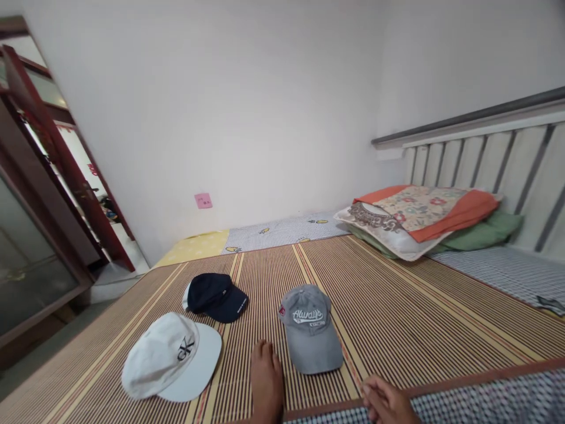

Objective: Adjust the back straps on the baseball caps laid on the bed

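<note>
A grey baseball cap with white "Always" lettering lies on the striped woven mat, its brim toward me. Just left of that brim, my left hand rests back up on the mat, fingers pointing forward and nothing visible in it. My right hand is at the front edge of the mat, right of the grey cap. Its fingers are loosely curled in toward the thumb, with no object showing between them. Left of my left hand are a white cap with black "CK" letters and, behind it, a dark navy cap.
The woven mat covers a bed against a white wall. Pillows with an orange floral cover lie at the right, near a slatted white headboard. A pink wall plate is above the bed. An open dark-red door stands far left.
</note>
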A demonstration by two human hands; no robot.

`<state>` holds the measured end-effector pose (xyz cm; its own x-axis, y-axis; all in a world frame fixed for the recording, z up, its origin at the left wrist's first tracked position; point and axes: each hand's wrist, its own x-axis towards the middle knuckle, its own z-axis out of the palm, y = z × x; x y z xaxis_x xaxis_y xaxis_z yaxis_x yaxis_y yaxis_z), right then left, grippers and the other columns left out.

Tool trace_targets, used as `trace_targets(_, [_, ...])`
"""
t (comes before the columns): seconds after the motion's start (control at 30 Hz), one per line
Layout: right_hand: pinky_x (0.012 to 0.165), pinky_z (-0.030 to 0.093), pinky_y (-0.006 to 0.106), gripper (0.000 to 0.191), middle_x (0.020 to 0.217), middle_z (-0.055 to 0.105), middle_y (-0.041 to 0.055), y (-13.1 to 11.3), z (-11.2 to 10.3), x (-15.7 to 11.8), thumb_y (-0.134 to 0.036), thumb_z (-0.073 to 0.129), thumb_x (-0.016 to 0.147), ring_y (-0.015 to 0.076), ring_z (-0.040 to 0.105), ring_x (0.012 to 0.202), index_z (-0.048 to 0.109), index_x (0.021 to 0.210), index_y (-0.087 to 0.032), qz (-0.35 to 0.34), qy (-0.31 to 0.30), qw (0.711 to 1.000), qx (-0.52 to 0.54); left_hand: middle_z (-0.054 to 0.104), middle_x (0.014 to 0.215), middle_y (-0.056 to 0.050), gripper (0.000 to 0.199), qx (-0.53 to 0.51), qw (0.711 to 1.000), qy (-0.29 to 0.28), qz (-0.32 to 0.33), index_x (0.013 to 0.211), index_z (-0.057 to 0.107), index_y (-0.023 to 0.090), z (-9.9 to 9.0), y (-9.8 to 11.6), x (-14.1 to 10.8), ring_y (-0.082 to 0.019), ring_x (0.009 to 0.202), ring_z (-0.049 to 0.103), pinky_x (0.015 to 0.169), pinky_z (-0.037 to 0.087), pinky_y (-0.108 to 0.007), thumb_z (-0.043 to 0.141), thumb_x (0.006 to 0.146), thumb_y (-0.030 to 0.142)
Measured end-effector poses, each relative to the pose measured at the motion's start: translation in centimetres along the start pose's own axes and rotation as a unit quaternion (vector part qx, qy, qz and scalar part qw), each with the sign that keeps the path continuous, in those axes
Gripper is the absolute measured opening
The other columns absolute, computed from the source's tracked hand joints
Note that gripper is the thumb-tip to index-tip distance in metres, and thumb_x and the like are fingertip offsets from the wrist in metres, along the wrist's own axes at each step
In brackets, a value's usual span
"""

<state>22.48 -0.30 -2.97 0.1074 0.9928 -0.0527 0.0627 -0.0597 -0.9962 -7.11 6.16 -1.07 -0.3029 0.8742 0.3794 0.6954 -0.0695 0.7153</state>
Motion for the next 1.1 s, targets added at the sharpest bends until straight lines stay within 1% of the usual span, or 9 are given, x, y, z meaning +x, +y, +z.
trace_targets(0.07, [0.041,0.037,0.022,0.039,0.06,0.068,0.0002,-0.7,0.7,0.2,-0.061,0.066,0.073,0.0135,0.058,0.045,0.066,0.07,-0.022,-0.009,0.015,1.0,-0.005,0.062,0.143,-0.02,0.043,0.104,0.994,-0.012,0.026,0.125,0.07,0.01,-0.2,-0.3,-1.5,-0.034,0.138,0.053,0.119,0.041,-0.05,0.043,0.094,0.023])
trace_targets(0.13, [0.037,0.033,0.022,0.041,0.059,0.068,0.001,-1.4,1.1,0.3,-0.063,0.065,0.069,0.0126,0.055,0.04,0.063,0.066,-0.022,0.002,0.027,1.0,0.003,0.06,0.15,-0.018,0.048,0.194,0.979,-0.027,0.047,0.137,0.065,0.01,-0.1,-0.4,-2.4,-0.032,0.143,0.05,0.121,0.039,-0.048,0.037,0.099,0.021])
trace_targets(0.33, [0.034,0.035,0.021,0.041,0.06,0.071,0.0026,-2.3,0.1,0.1,-0.059,0.074,0.061,0.0136,0.058,0.038,0.065,0.066,-0.02,0.022,0.027,0.996,0.078,0.057,0.155,-0.014,0.05,0.316,0.946,-0.046,0.053,0.144,0.061,0.013,-0.1,0.5,-2.8,-0.029,0.148,0.047,0.125,0.033,-0.045,0.033,0.103,0.02])
trace_targets(0.47, [0.037,0.039,0.019,0.045,0.063,0.074,0.0031,-2.9,0.1,-1.2,-0.054,0.088,0.055,0.0125,0.061,0.043,0.074,0.075,-0.017,0.087,0.007,0.974,0.21,0.048,0.163,-0.015,0.053,0.372,0.927,-0.04,0.005,0.152,0.053,0.015,0.6,1.2,-2.5,-0.033,0.155,0.037,0.126,0.03,-0.054,0.033,0.104,0.022])
trace_targets(0.57, [0.047,0.047,0.018,0.043,0.074,0.079,0.0045,-3.5,1.6,-2.2,-0.046,0.092,0.062,0.0117,0.067,0.055,0.077,0.088,-0.016,0.157,-0.029,0.932,0.324,0.043,0.166,-0.016,0.054,0.401,0.915,-0.045,-0.027,0.155,0.05,0.014,1.3,1.5,-2.3,-0.035,0.156,0.035,0.125,0.028,-0.059,0.033,0.104,0.025])
trace_targets(0.67, [0.053,0.053,0.02,0.04,0.084,0.083,0.0091,-4.1,3.6,-2.4,-0.036,0.093,0.065,0.0148,0.073,0.063,0.077,0.094,-0.014,0.233,-0.061,0.904,0.354,0.043,0.166,-0.017,0.055,0.417,0.908,-0.035,-0.015,0.155,0.05,0.015,1.7,1.5,-2.3,-0.035,0.155,0.035,0.125,0.028,-0.059,0.033,0.103,0.023])
trace_targets(0.8, [0.067,0.062,0.028,0.037,0.103,0.084,0.0157,-4.4,6.0,-1.7,-0.03,0.092,0.071,0.0221,0.08,0.078,0.074,0.099,-0.014,0.263,-0.112,0.879,0.382,0.048,0.163,-0.017,0.054,0.43,0.902,-0.02,0.021,0.152,0.054,0.014,1.6,1.2,-2.6,-0.036,0.154,0.037,0.125,0.028,-0.059,0.036,0.101,0.021])
trace_targets(0.97, [0.076,0.065,0.031,0.025,0.095,0.085,0.0166,-4.4,8.1,-0.4,-0.02,0.092,0.072,0.0242,0.081,0.082,0.071,0.085,-0.015,0.264,-0.098,0.86,0.426,0.047,0.163,-0.018,0.054,0.417,0.909,-0.017,0.014,0.152,0.054,0.014,1.3,1.4,-2.6,-0.036,0.153,0.04,0.124,0.031,-0.06,0.035,0.102,0.023])
trace_targets(1.1, [0.078,0.065,0.027,0.023,0.083,0.084,0.0129,-3.8,9.0,0.9,-0.016,0.091,0.075,0.0217,0.081,0.082,0.068,0.078,-0.016,0.258,-0.071,0.849,0.456,0.046,0.163,-0.019,0.053,0.406,0.914,-0.019,0.002,0.151,0.056,0.015,1.3,1.6,-2.5,-0.035,0.153,0.04,0.124,0.03,-0.06,0.036,0.102,0.023])
